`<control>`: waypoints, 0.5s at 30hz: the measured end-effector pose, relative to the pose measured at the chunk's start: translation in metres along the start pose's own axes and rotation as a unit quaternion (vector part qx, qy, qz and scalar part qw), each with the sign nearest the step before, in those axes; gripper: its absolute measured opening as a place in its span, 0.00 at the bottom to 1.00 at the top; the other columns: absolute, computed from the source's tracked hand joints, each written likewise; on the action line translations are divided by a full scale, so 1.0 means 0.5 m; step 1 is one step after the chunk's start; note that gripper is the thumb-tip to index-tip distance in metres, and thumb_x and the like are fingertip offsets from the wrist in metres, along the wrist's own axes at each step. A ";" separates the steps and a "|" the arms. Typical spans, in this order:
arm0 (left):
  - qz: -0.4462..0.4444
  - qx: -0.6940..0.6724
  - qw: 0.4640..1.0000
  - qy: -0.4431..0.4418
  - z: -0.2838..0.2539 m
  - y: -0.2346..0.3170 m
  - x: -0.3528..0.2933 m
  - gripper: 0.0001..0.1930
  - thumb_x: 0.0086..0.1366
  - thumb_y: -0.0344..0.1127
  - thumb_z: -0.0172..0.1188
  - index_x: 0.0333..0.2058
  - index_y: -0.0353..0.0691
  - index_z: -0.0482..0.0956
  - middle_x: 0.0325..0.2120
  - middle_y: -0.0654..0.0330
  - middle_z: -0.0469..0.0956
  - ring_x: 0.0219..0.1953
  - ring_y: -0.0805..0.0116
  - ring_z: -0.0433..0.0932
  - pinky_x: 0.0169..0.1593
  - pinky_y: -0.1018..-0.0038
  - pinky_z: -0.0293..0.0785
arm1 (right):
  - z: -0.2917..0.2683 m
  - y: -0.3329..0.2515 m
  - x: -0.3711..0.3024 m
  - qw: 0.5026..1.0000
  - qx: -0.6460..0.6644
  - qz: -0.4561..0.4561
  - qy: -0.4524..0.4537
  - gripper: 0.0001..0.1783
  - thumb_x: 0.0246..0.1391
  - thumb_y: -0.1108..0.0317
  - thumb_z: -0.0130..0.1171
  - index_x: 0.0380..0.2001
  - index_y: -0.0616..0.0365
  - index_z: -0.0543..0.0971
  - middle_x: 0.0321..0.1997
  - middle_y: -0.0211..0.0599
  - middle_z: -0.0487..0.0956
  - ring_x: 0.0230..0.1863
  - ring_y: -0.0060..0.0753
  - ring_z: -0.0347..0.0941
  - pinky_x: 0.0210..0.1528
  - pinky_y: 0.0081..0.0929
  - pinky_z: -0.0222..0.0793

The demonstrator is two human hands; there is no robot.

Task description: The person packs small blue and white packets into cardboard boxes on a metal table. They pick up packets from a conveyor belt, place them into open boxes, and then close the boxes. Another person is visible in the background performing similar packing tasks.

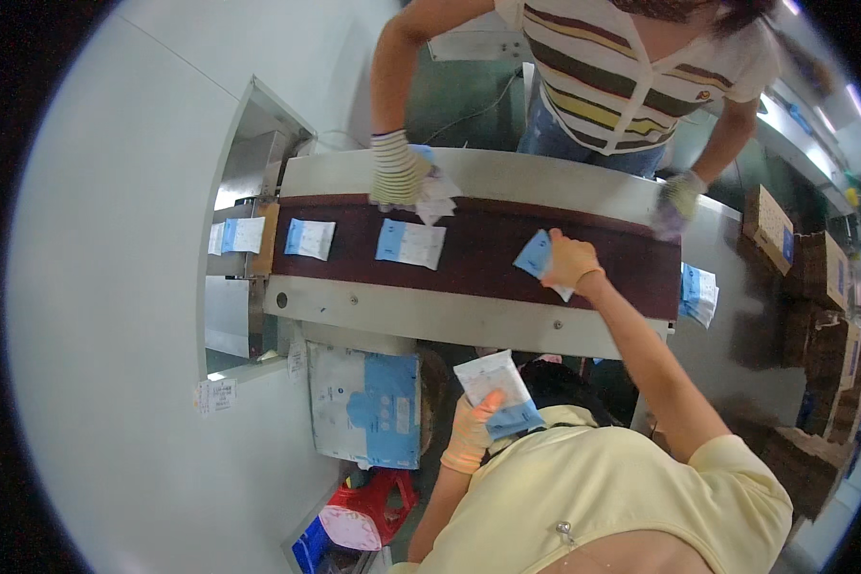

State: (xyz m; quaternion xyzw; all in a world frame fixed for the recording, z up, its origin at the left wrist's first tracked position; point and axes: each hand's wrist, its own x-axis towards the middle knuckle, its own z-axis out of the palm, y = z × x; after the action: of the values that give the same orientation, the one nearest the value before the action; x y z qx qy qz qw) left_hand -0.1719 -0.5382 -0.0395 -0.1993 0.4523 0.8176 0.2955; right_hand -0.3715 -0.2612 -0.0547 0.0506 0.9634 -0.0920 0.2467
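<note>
My left hand, in an orange glove, is closed on a flat blue-and-white packet in front of my chest, off the conveyor. Whether more than one packet is in it I cannot tell. Over the dark red conveyor belt my right hand, gloved too, grips another blue-and-white packet by its side. To its left on the belt lie a packet and, farther left, another packet.
Across the belt stands a co-worker, whose striped-glove hand holds white-and-blue packets. The other gloved hand is blurred. Packets sit at the belt's right end. Below are a large wrapped bale and red stool. Cartons stand right.
</note>
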 end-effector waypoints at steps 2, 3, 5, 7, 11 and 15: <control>0.005 -0.058 0.998 0.014 0.004 0.027 -0.002 0.20 0.58 0.40 0.65 0.46 0.39 0.76 0.39 0.64 0.78 0.39 0.70 0.77 0.44 0.71 0.74 | -0.010 0.011 0.023 0.994 0.074 -0.064 -0.049 0.38 0.35 0.55 0.70 0.50 0.59 0.69 0.42 0.49 0.77 0.47 0.47 0.74 0.46 0.41 0.71; 0.008 -0.089 0.996 0.024 0.003 0.034 -0.005 0.19 0.58 0.39 0.65 0.46 0.40 0.75 0.38 0.65 0.78 0.38 0.69 0.77 0.43 0.70 0.75 | -0.031 -0.017 0.021 0.985 0.114 -0.116 -0.062 0.35 0.36 0.54 0.69 0.47 0.61 0.71 0.42 0.49 0.77 0.47 0.47 0.74 0.47 0.41 0.71; 0.008 -0.096 0.995 0.008 -0.001 0.036 0.002 0.19 0.58 0.40 0.65 0.46 0.40 0.75 0.38 0.65 0.78 0.38 0.69 0.77 0.43 0.70 0.75 | -0.017 -0.059 0.057 0.963 0.180 -0.201 -0.007 0.32 0.39 0.53 0.67 0.44 0.64 0.73 0.43 0.50 0.76 0.47 0.51 0.73 0.48 0.43 0.70; 0.010 -0.100 0.995 -0.006 -0.009 0.044 0.015 0.19 0.58 0.40 0.66 0.46 0.40 0.75 0.38 0.65 0.78 0.38 0.69 0.77 0.44 0.70 0.74 | 0.003 -0.147 0.084 0.918 0.248 -0.270 0.152 0.31 0.38 0.53 0.67 0.42 0.65 0.73 0.43 0.50 0.76 0.48 0.52 0.73 0.49 0.44 0.69; 0.025 -0.094 0.995 0.035 -0.012 0.083 0.027 0.22 0.58 0.39 0.65 0.48 0.38 0.74 0.40 0.63 0.78 0.41 0.70 0.76 0.47 0.72 0.73 | -0.011 -0.195 0.088 0.989 0.040 -0.131 0.052 0.40 0.38 0.52 0.68 0.51 0.64 0.66 0.41 0.51 0.78 0.42 0.53 0.76 0.45 0.44 0.72; 0.072 -0.125 0.989 0.040 -0.044 0.057 0.037 0.22 0.61 0.39 0.63 0.51 0.38 0.71 0.40 0.63 0.77 0.42 0.68 0.75 0.47 0.71 0.73 | 0.026 -0.167 -0.003 0.986 0.136 -0.089 -0.022 0.53 0.34 0.50 0.70 0.59 0.61 0.54 0.32 0.56 0.79 0.32 0.58 0.78 0.37 0.47 0.73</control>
State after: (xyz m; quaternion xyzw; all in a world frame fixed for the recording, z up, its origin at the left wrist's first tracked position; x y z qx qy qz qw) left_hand -0.2031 -0.5633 -0.0439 -0.2344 0.3710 0.8781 0.1906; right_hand -0.3761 -0.3458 -0.0525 -0.0047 0.9368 -0.2448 0.2497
